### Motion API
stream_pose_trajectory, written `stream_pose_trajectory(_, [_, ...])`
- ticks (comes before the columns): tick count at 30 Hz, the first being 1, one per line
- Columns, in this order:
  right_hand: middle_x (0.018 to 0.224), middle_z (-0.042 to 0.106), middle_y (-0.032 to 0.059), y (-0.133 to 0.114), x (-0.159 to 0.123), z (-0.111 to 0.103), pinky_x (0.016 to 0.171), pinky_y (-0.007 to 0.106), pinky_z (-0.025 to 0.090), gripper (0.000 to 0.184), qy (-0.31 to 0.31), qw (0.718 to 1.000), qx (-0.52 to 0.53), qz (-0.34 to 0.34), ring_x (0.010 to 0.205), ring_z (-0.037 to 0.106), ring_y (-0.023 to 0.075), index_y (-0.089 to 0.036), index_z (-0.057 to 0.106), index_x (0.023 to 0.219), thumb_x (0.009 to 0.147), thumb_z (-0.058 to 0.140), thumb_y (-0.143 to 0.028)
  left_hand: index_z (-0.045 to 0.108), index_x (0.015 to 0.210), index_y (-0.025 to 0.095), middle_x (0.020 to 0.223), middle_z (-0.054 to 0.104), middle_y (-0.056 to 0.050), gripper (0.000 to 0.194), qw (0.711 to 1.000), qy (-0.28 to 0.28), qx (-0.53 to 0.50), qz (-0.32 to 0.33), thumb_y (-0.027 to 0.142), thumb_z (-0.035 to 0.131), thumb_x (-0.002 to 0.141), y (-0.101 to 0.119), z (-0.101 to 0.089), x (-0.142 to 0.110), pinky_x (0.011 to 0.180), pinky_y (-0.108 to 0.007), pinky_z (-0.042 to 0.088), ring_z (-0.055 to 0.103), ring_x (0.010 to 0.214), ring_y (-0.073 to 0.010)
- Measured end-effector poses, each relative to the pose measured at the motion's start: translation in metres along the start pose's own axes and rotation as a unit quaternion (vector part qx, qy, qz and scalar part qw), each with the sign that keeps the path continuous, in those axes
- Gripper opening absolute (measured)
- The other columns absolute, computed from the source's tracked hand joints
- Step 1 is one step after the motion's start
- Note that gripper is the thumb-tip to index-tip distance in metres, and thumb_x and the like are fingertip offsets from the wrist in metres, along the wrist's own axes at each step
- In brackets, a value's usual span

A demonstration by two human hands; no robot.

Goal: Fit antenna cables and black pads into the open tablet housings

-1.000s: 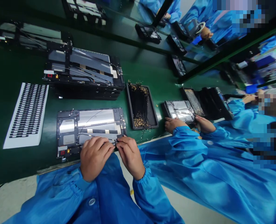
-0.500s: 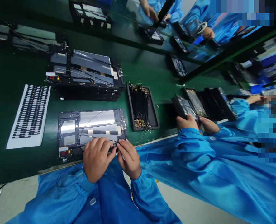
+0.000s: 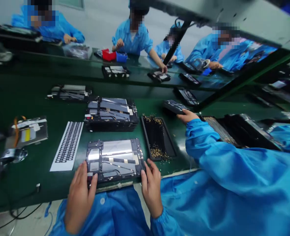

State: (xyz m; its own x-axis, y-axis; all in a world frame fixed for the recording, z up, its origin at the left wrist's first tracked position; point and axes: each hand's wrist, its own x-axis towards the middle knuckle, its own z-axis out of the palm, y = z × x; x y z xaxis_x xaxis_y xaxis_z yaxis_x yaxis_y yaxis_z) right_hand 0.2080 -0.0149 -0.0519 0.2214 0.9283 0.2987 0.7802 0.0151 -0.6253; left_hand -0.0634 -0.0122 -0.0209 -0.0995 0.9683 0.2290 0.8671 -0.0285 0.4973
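An opened tablet chassis (image 3: 114, 159) with silver shielding and thin cables lies at the near edge of the green bench. My left hand (image 3: 80, 195) grips its left end, thumb on top. My right hand (image 3: 152, 186) grips its right end, fingers curled at the edge. A black tray (image 3: 157, 139) of gold-tipped black cables lies just right of the chassis. A white sheet (image 3: 67, 146) of small black stickers lies to its left.
A stack of similar chassis (image 3: 112, 114) stands behind mine. A co-worker's blue sleeve (image 3: 208, 144) reaches across on the right, the hand placing a chassis (image 3: 175, 106) further back. Other people in blue coats work at the far bench. A taped device (image 3: 28, 131) lies far left.
My hands have parted from the middle of the near edge to the two ends of the chassis. My view has risen. The co-worker lifted a chassis and carried it further back.
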Motion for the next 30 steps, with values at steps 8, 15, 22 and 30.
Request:
stream_pose_trajectory(8, [0.134,0.063,0.0145,-0.018,-0.016,-0.014,0.11,0.049,0.043,0.053,-0.04,0.964,0.208,0.161,0.129,0.055,0.0306,-0.016,0.066,0.129,0.096,0.048,-0.053,0.031,0.155,0.027,0.156,0.042,-0.008,0.063,0.985,0.005,-0.132,-0.109,0.049,0.043,0.097,0.008,-0.014,-0.019,0.112,-0.05,0.044,0.045,0.14,-0.028])
stream_pose_trajectory(15, [0.14,0.06,0.0113,-0.063,0.097,-0.041,0.112,0.043,0.042,0.053,0.005,0.976,0.215,0.035,0.131,0.055,0.0273,-0.019,0.063,0.134,0.094,0.052,-0.052,0.035,0.153,0.02,0.158,0.038,-0.008,0.066,0.98,0.079,-0.176,-0.045,0.049,0.047,0.094,0.039,-0.06,0.089,0.121,-0.04,0.031,0.037,0.146,-0.0234])
stream_pose_trajectory(22, [0.104,0.073,0.0216,-0.069,0.226,0.021,0.096,0.052,0.05,0.059,0.03,0.987,0.149,-0.047,0.102,0.066,0.0312,-0.01,0.075,0.099,0.091,0.043,-0.059,0.045,0.142,-0.002,0.148,0.047,-0.024,0.062,0.985,0.016,-0.155,-0.075,0.028,0.05,0.089,0.037,-0.045,0.218,0.119,-0.04,0.034,0.044,0.14,-0.0291])
stream_pose_trajectory(30, [0.125,0.062,0.0157,-0.133,0.289,0.001,0.108,0.051,0.042,0.048,-0.052,0.969,0.115,-0.214,0.121,0.056,0.0318,-0.018,0.07,0.112,0.089,0.056,-0.058,0.06,0.132,0.022,0.141,0.059,-0.008,0.043,0.987,0.044,-0.121,-0.1,0.042,0.054,0.094,-0.06,-0.109,0.263,0.113,-0.038,0.041,0.055,0.13,-0.0219])
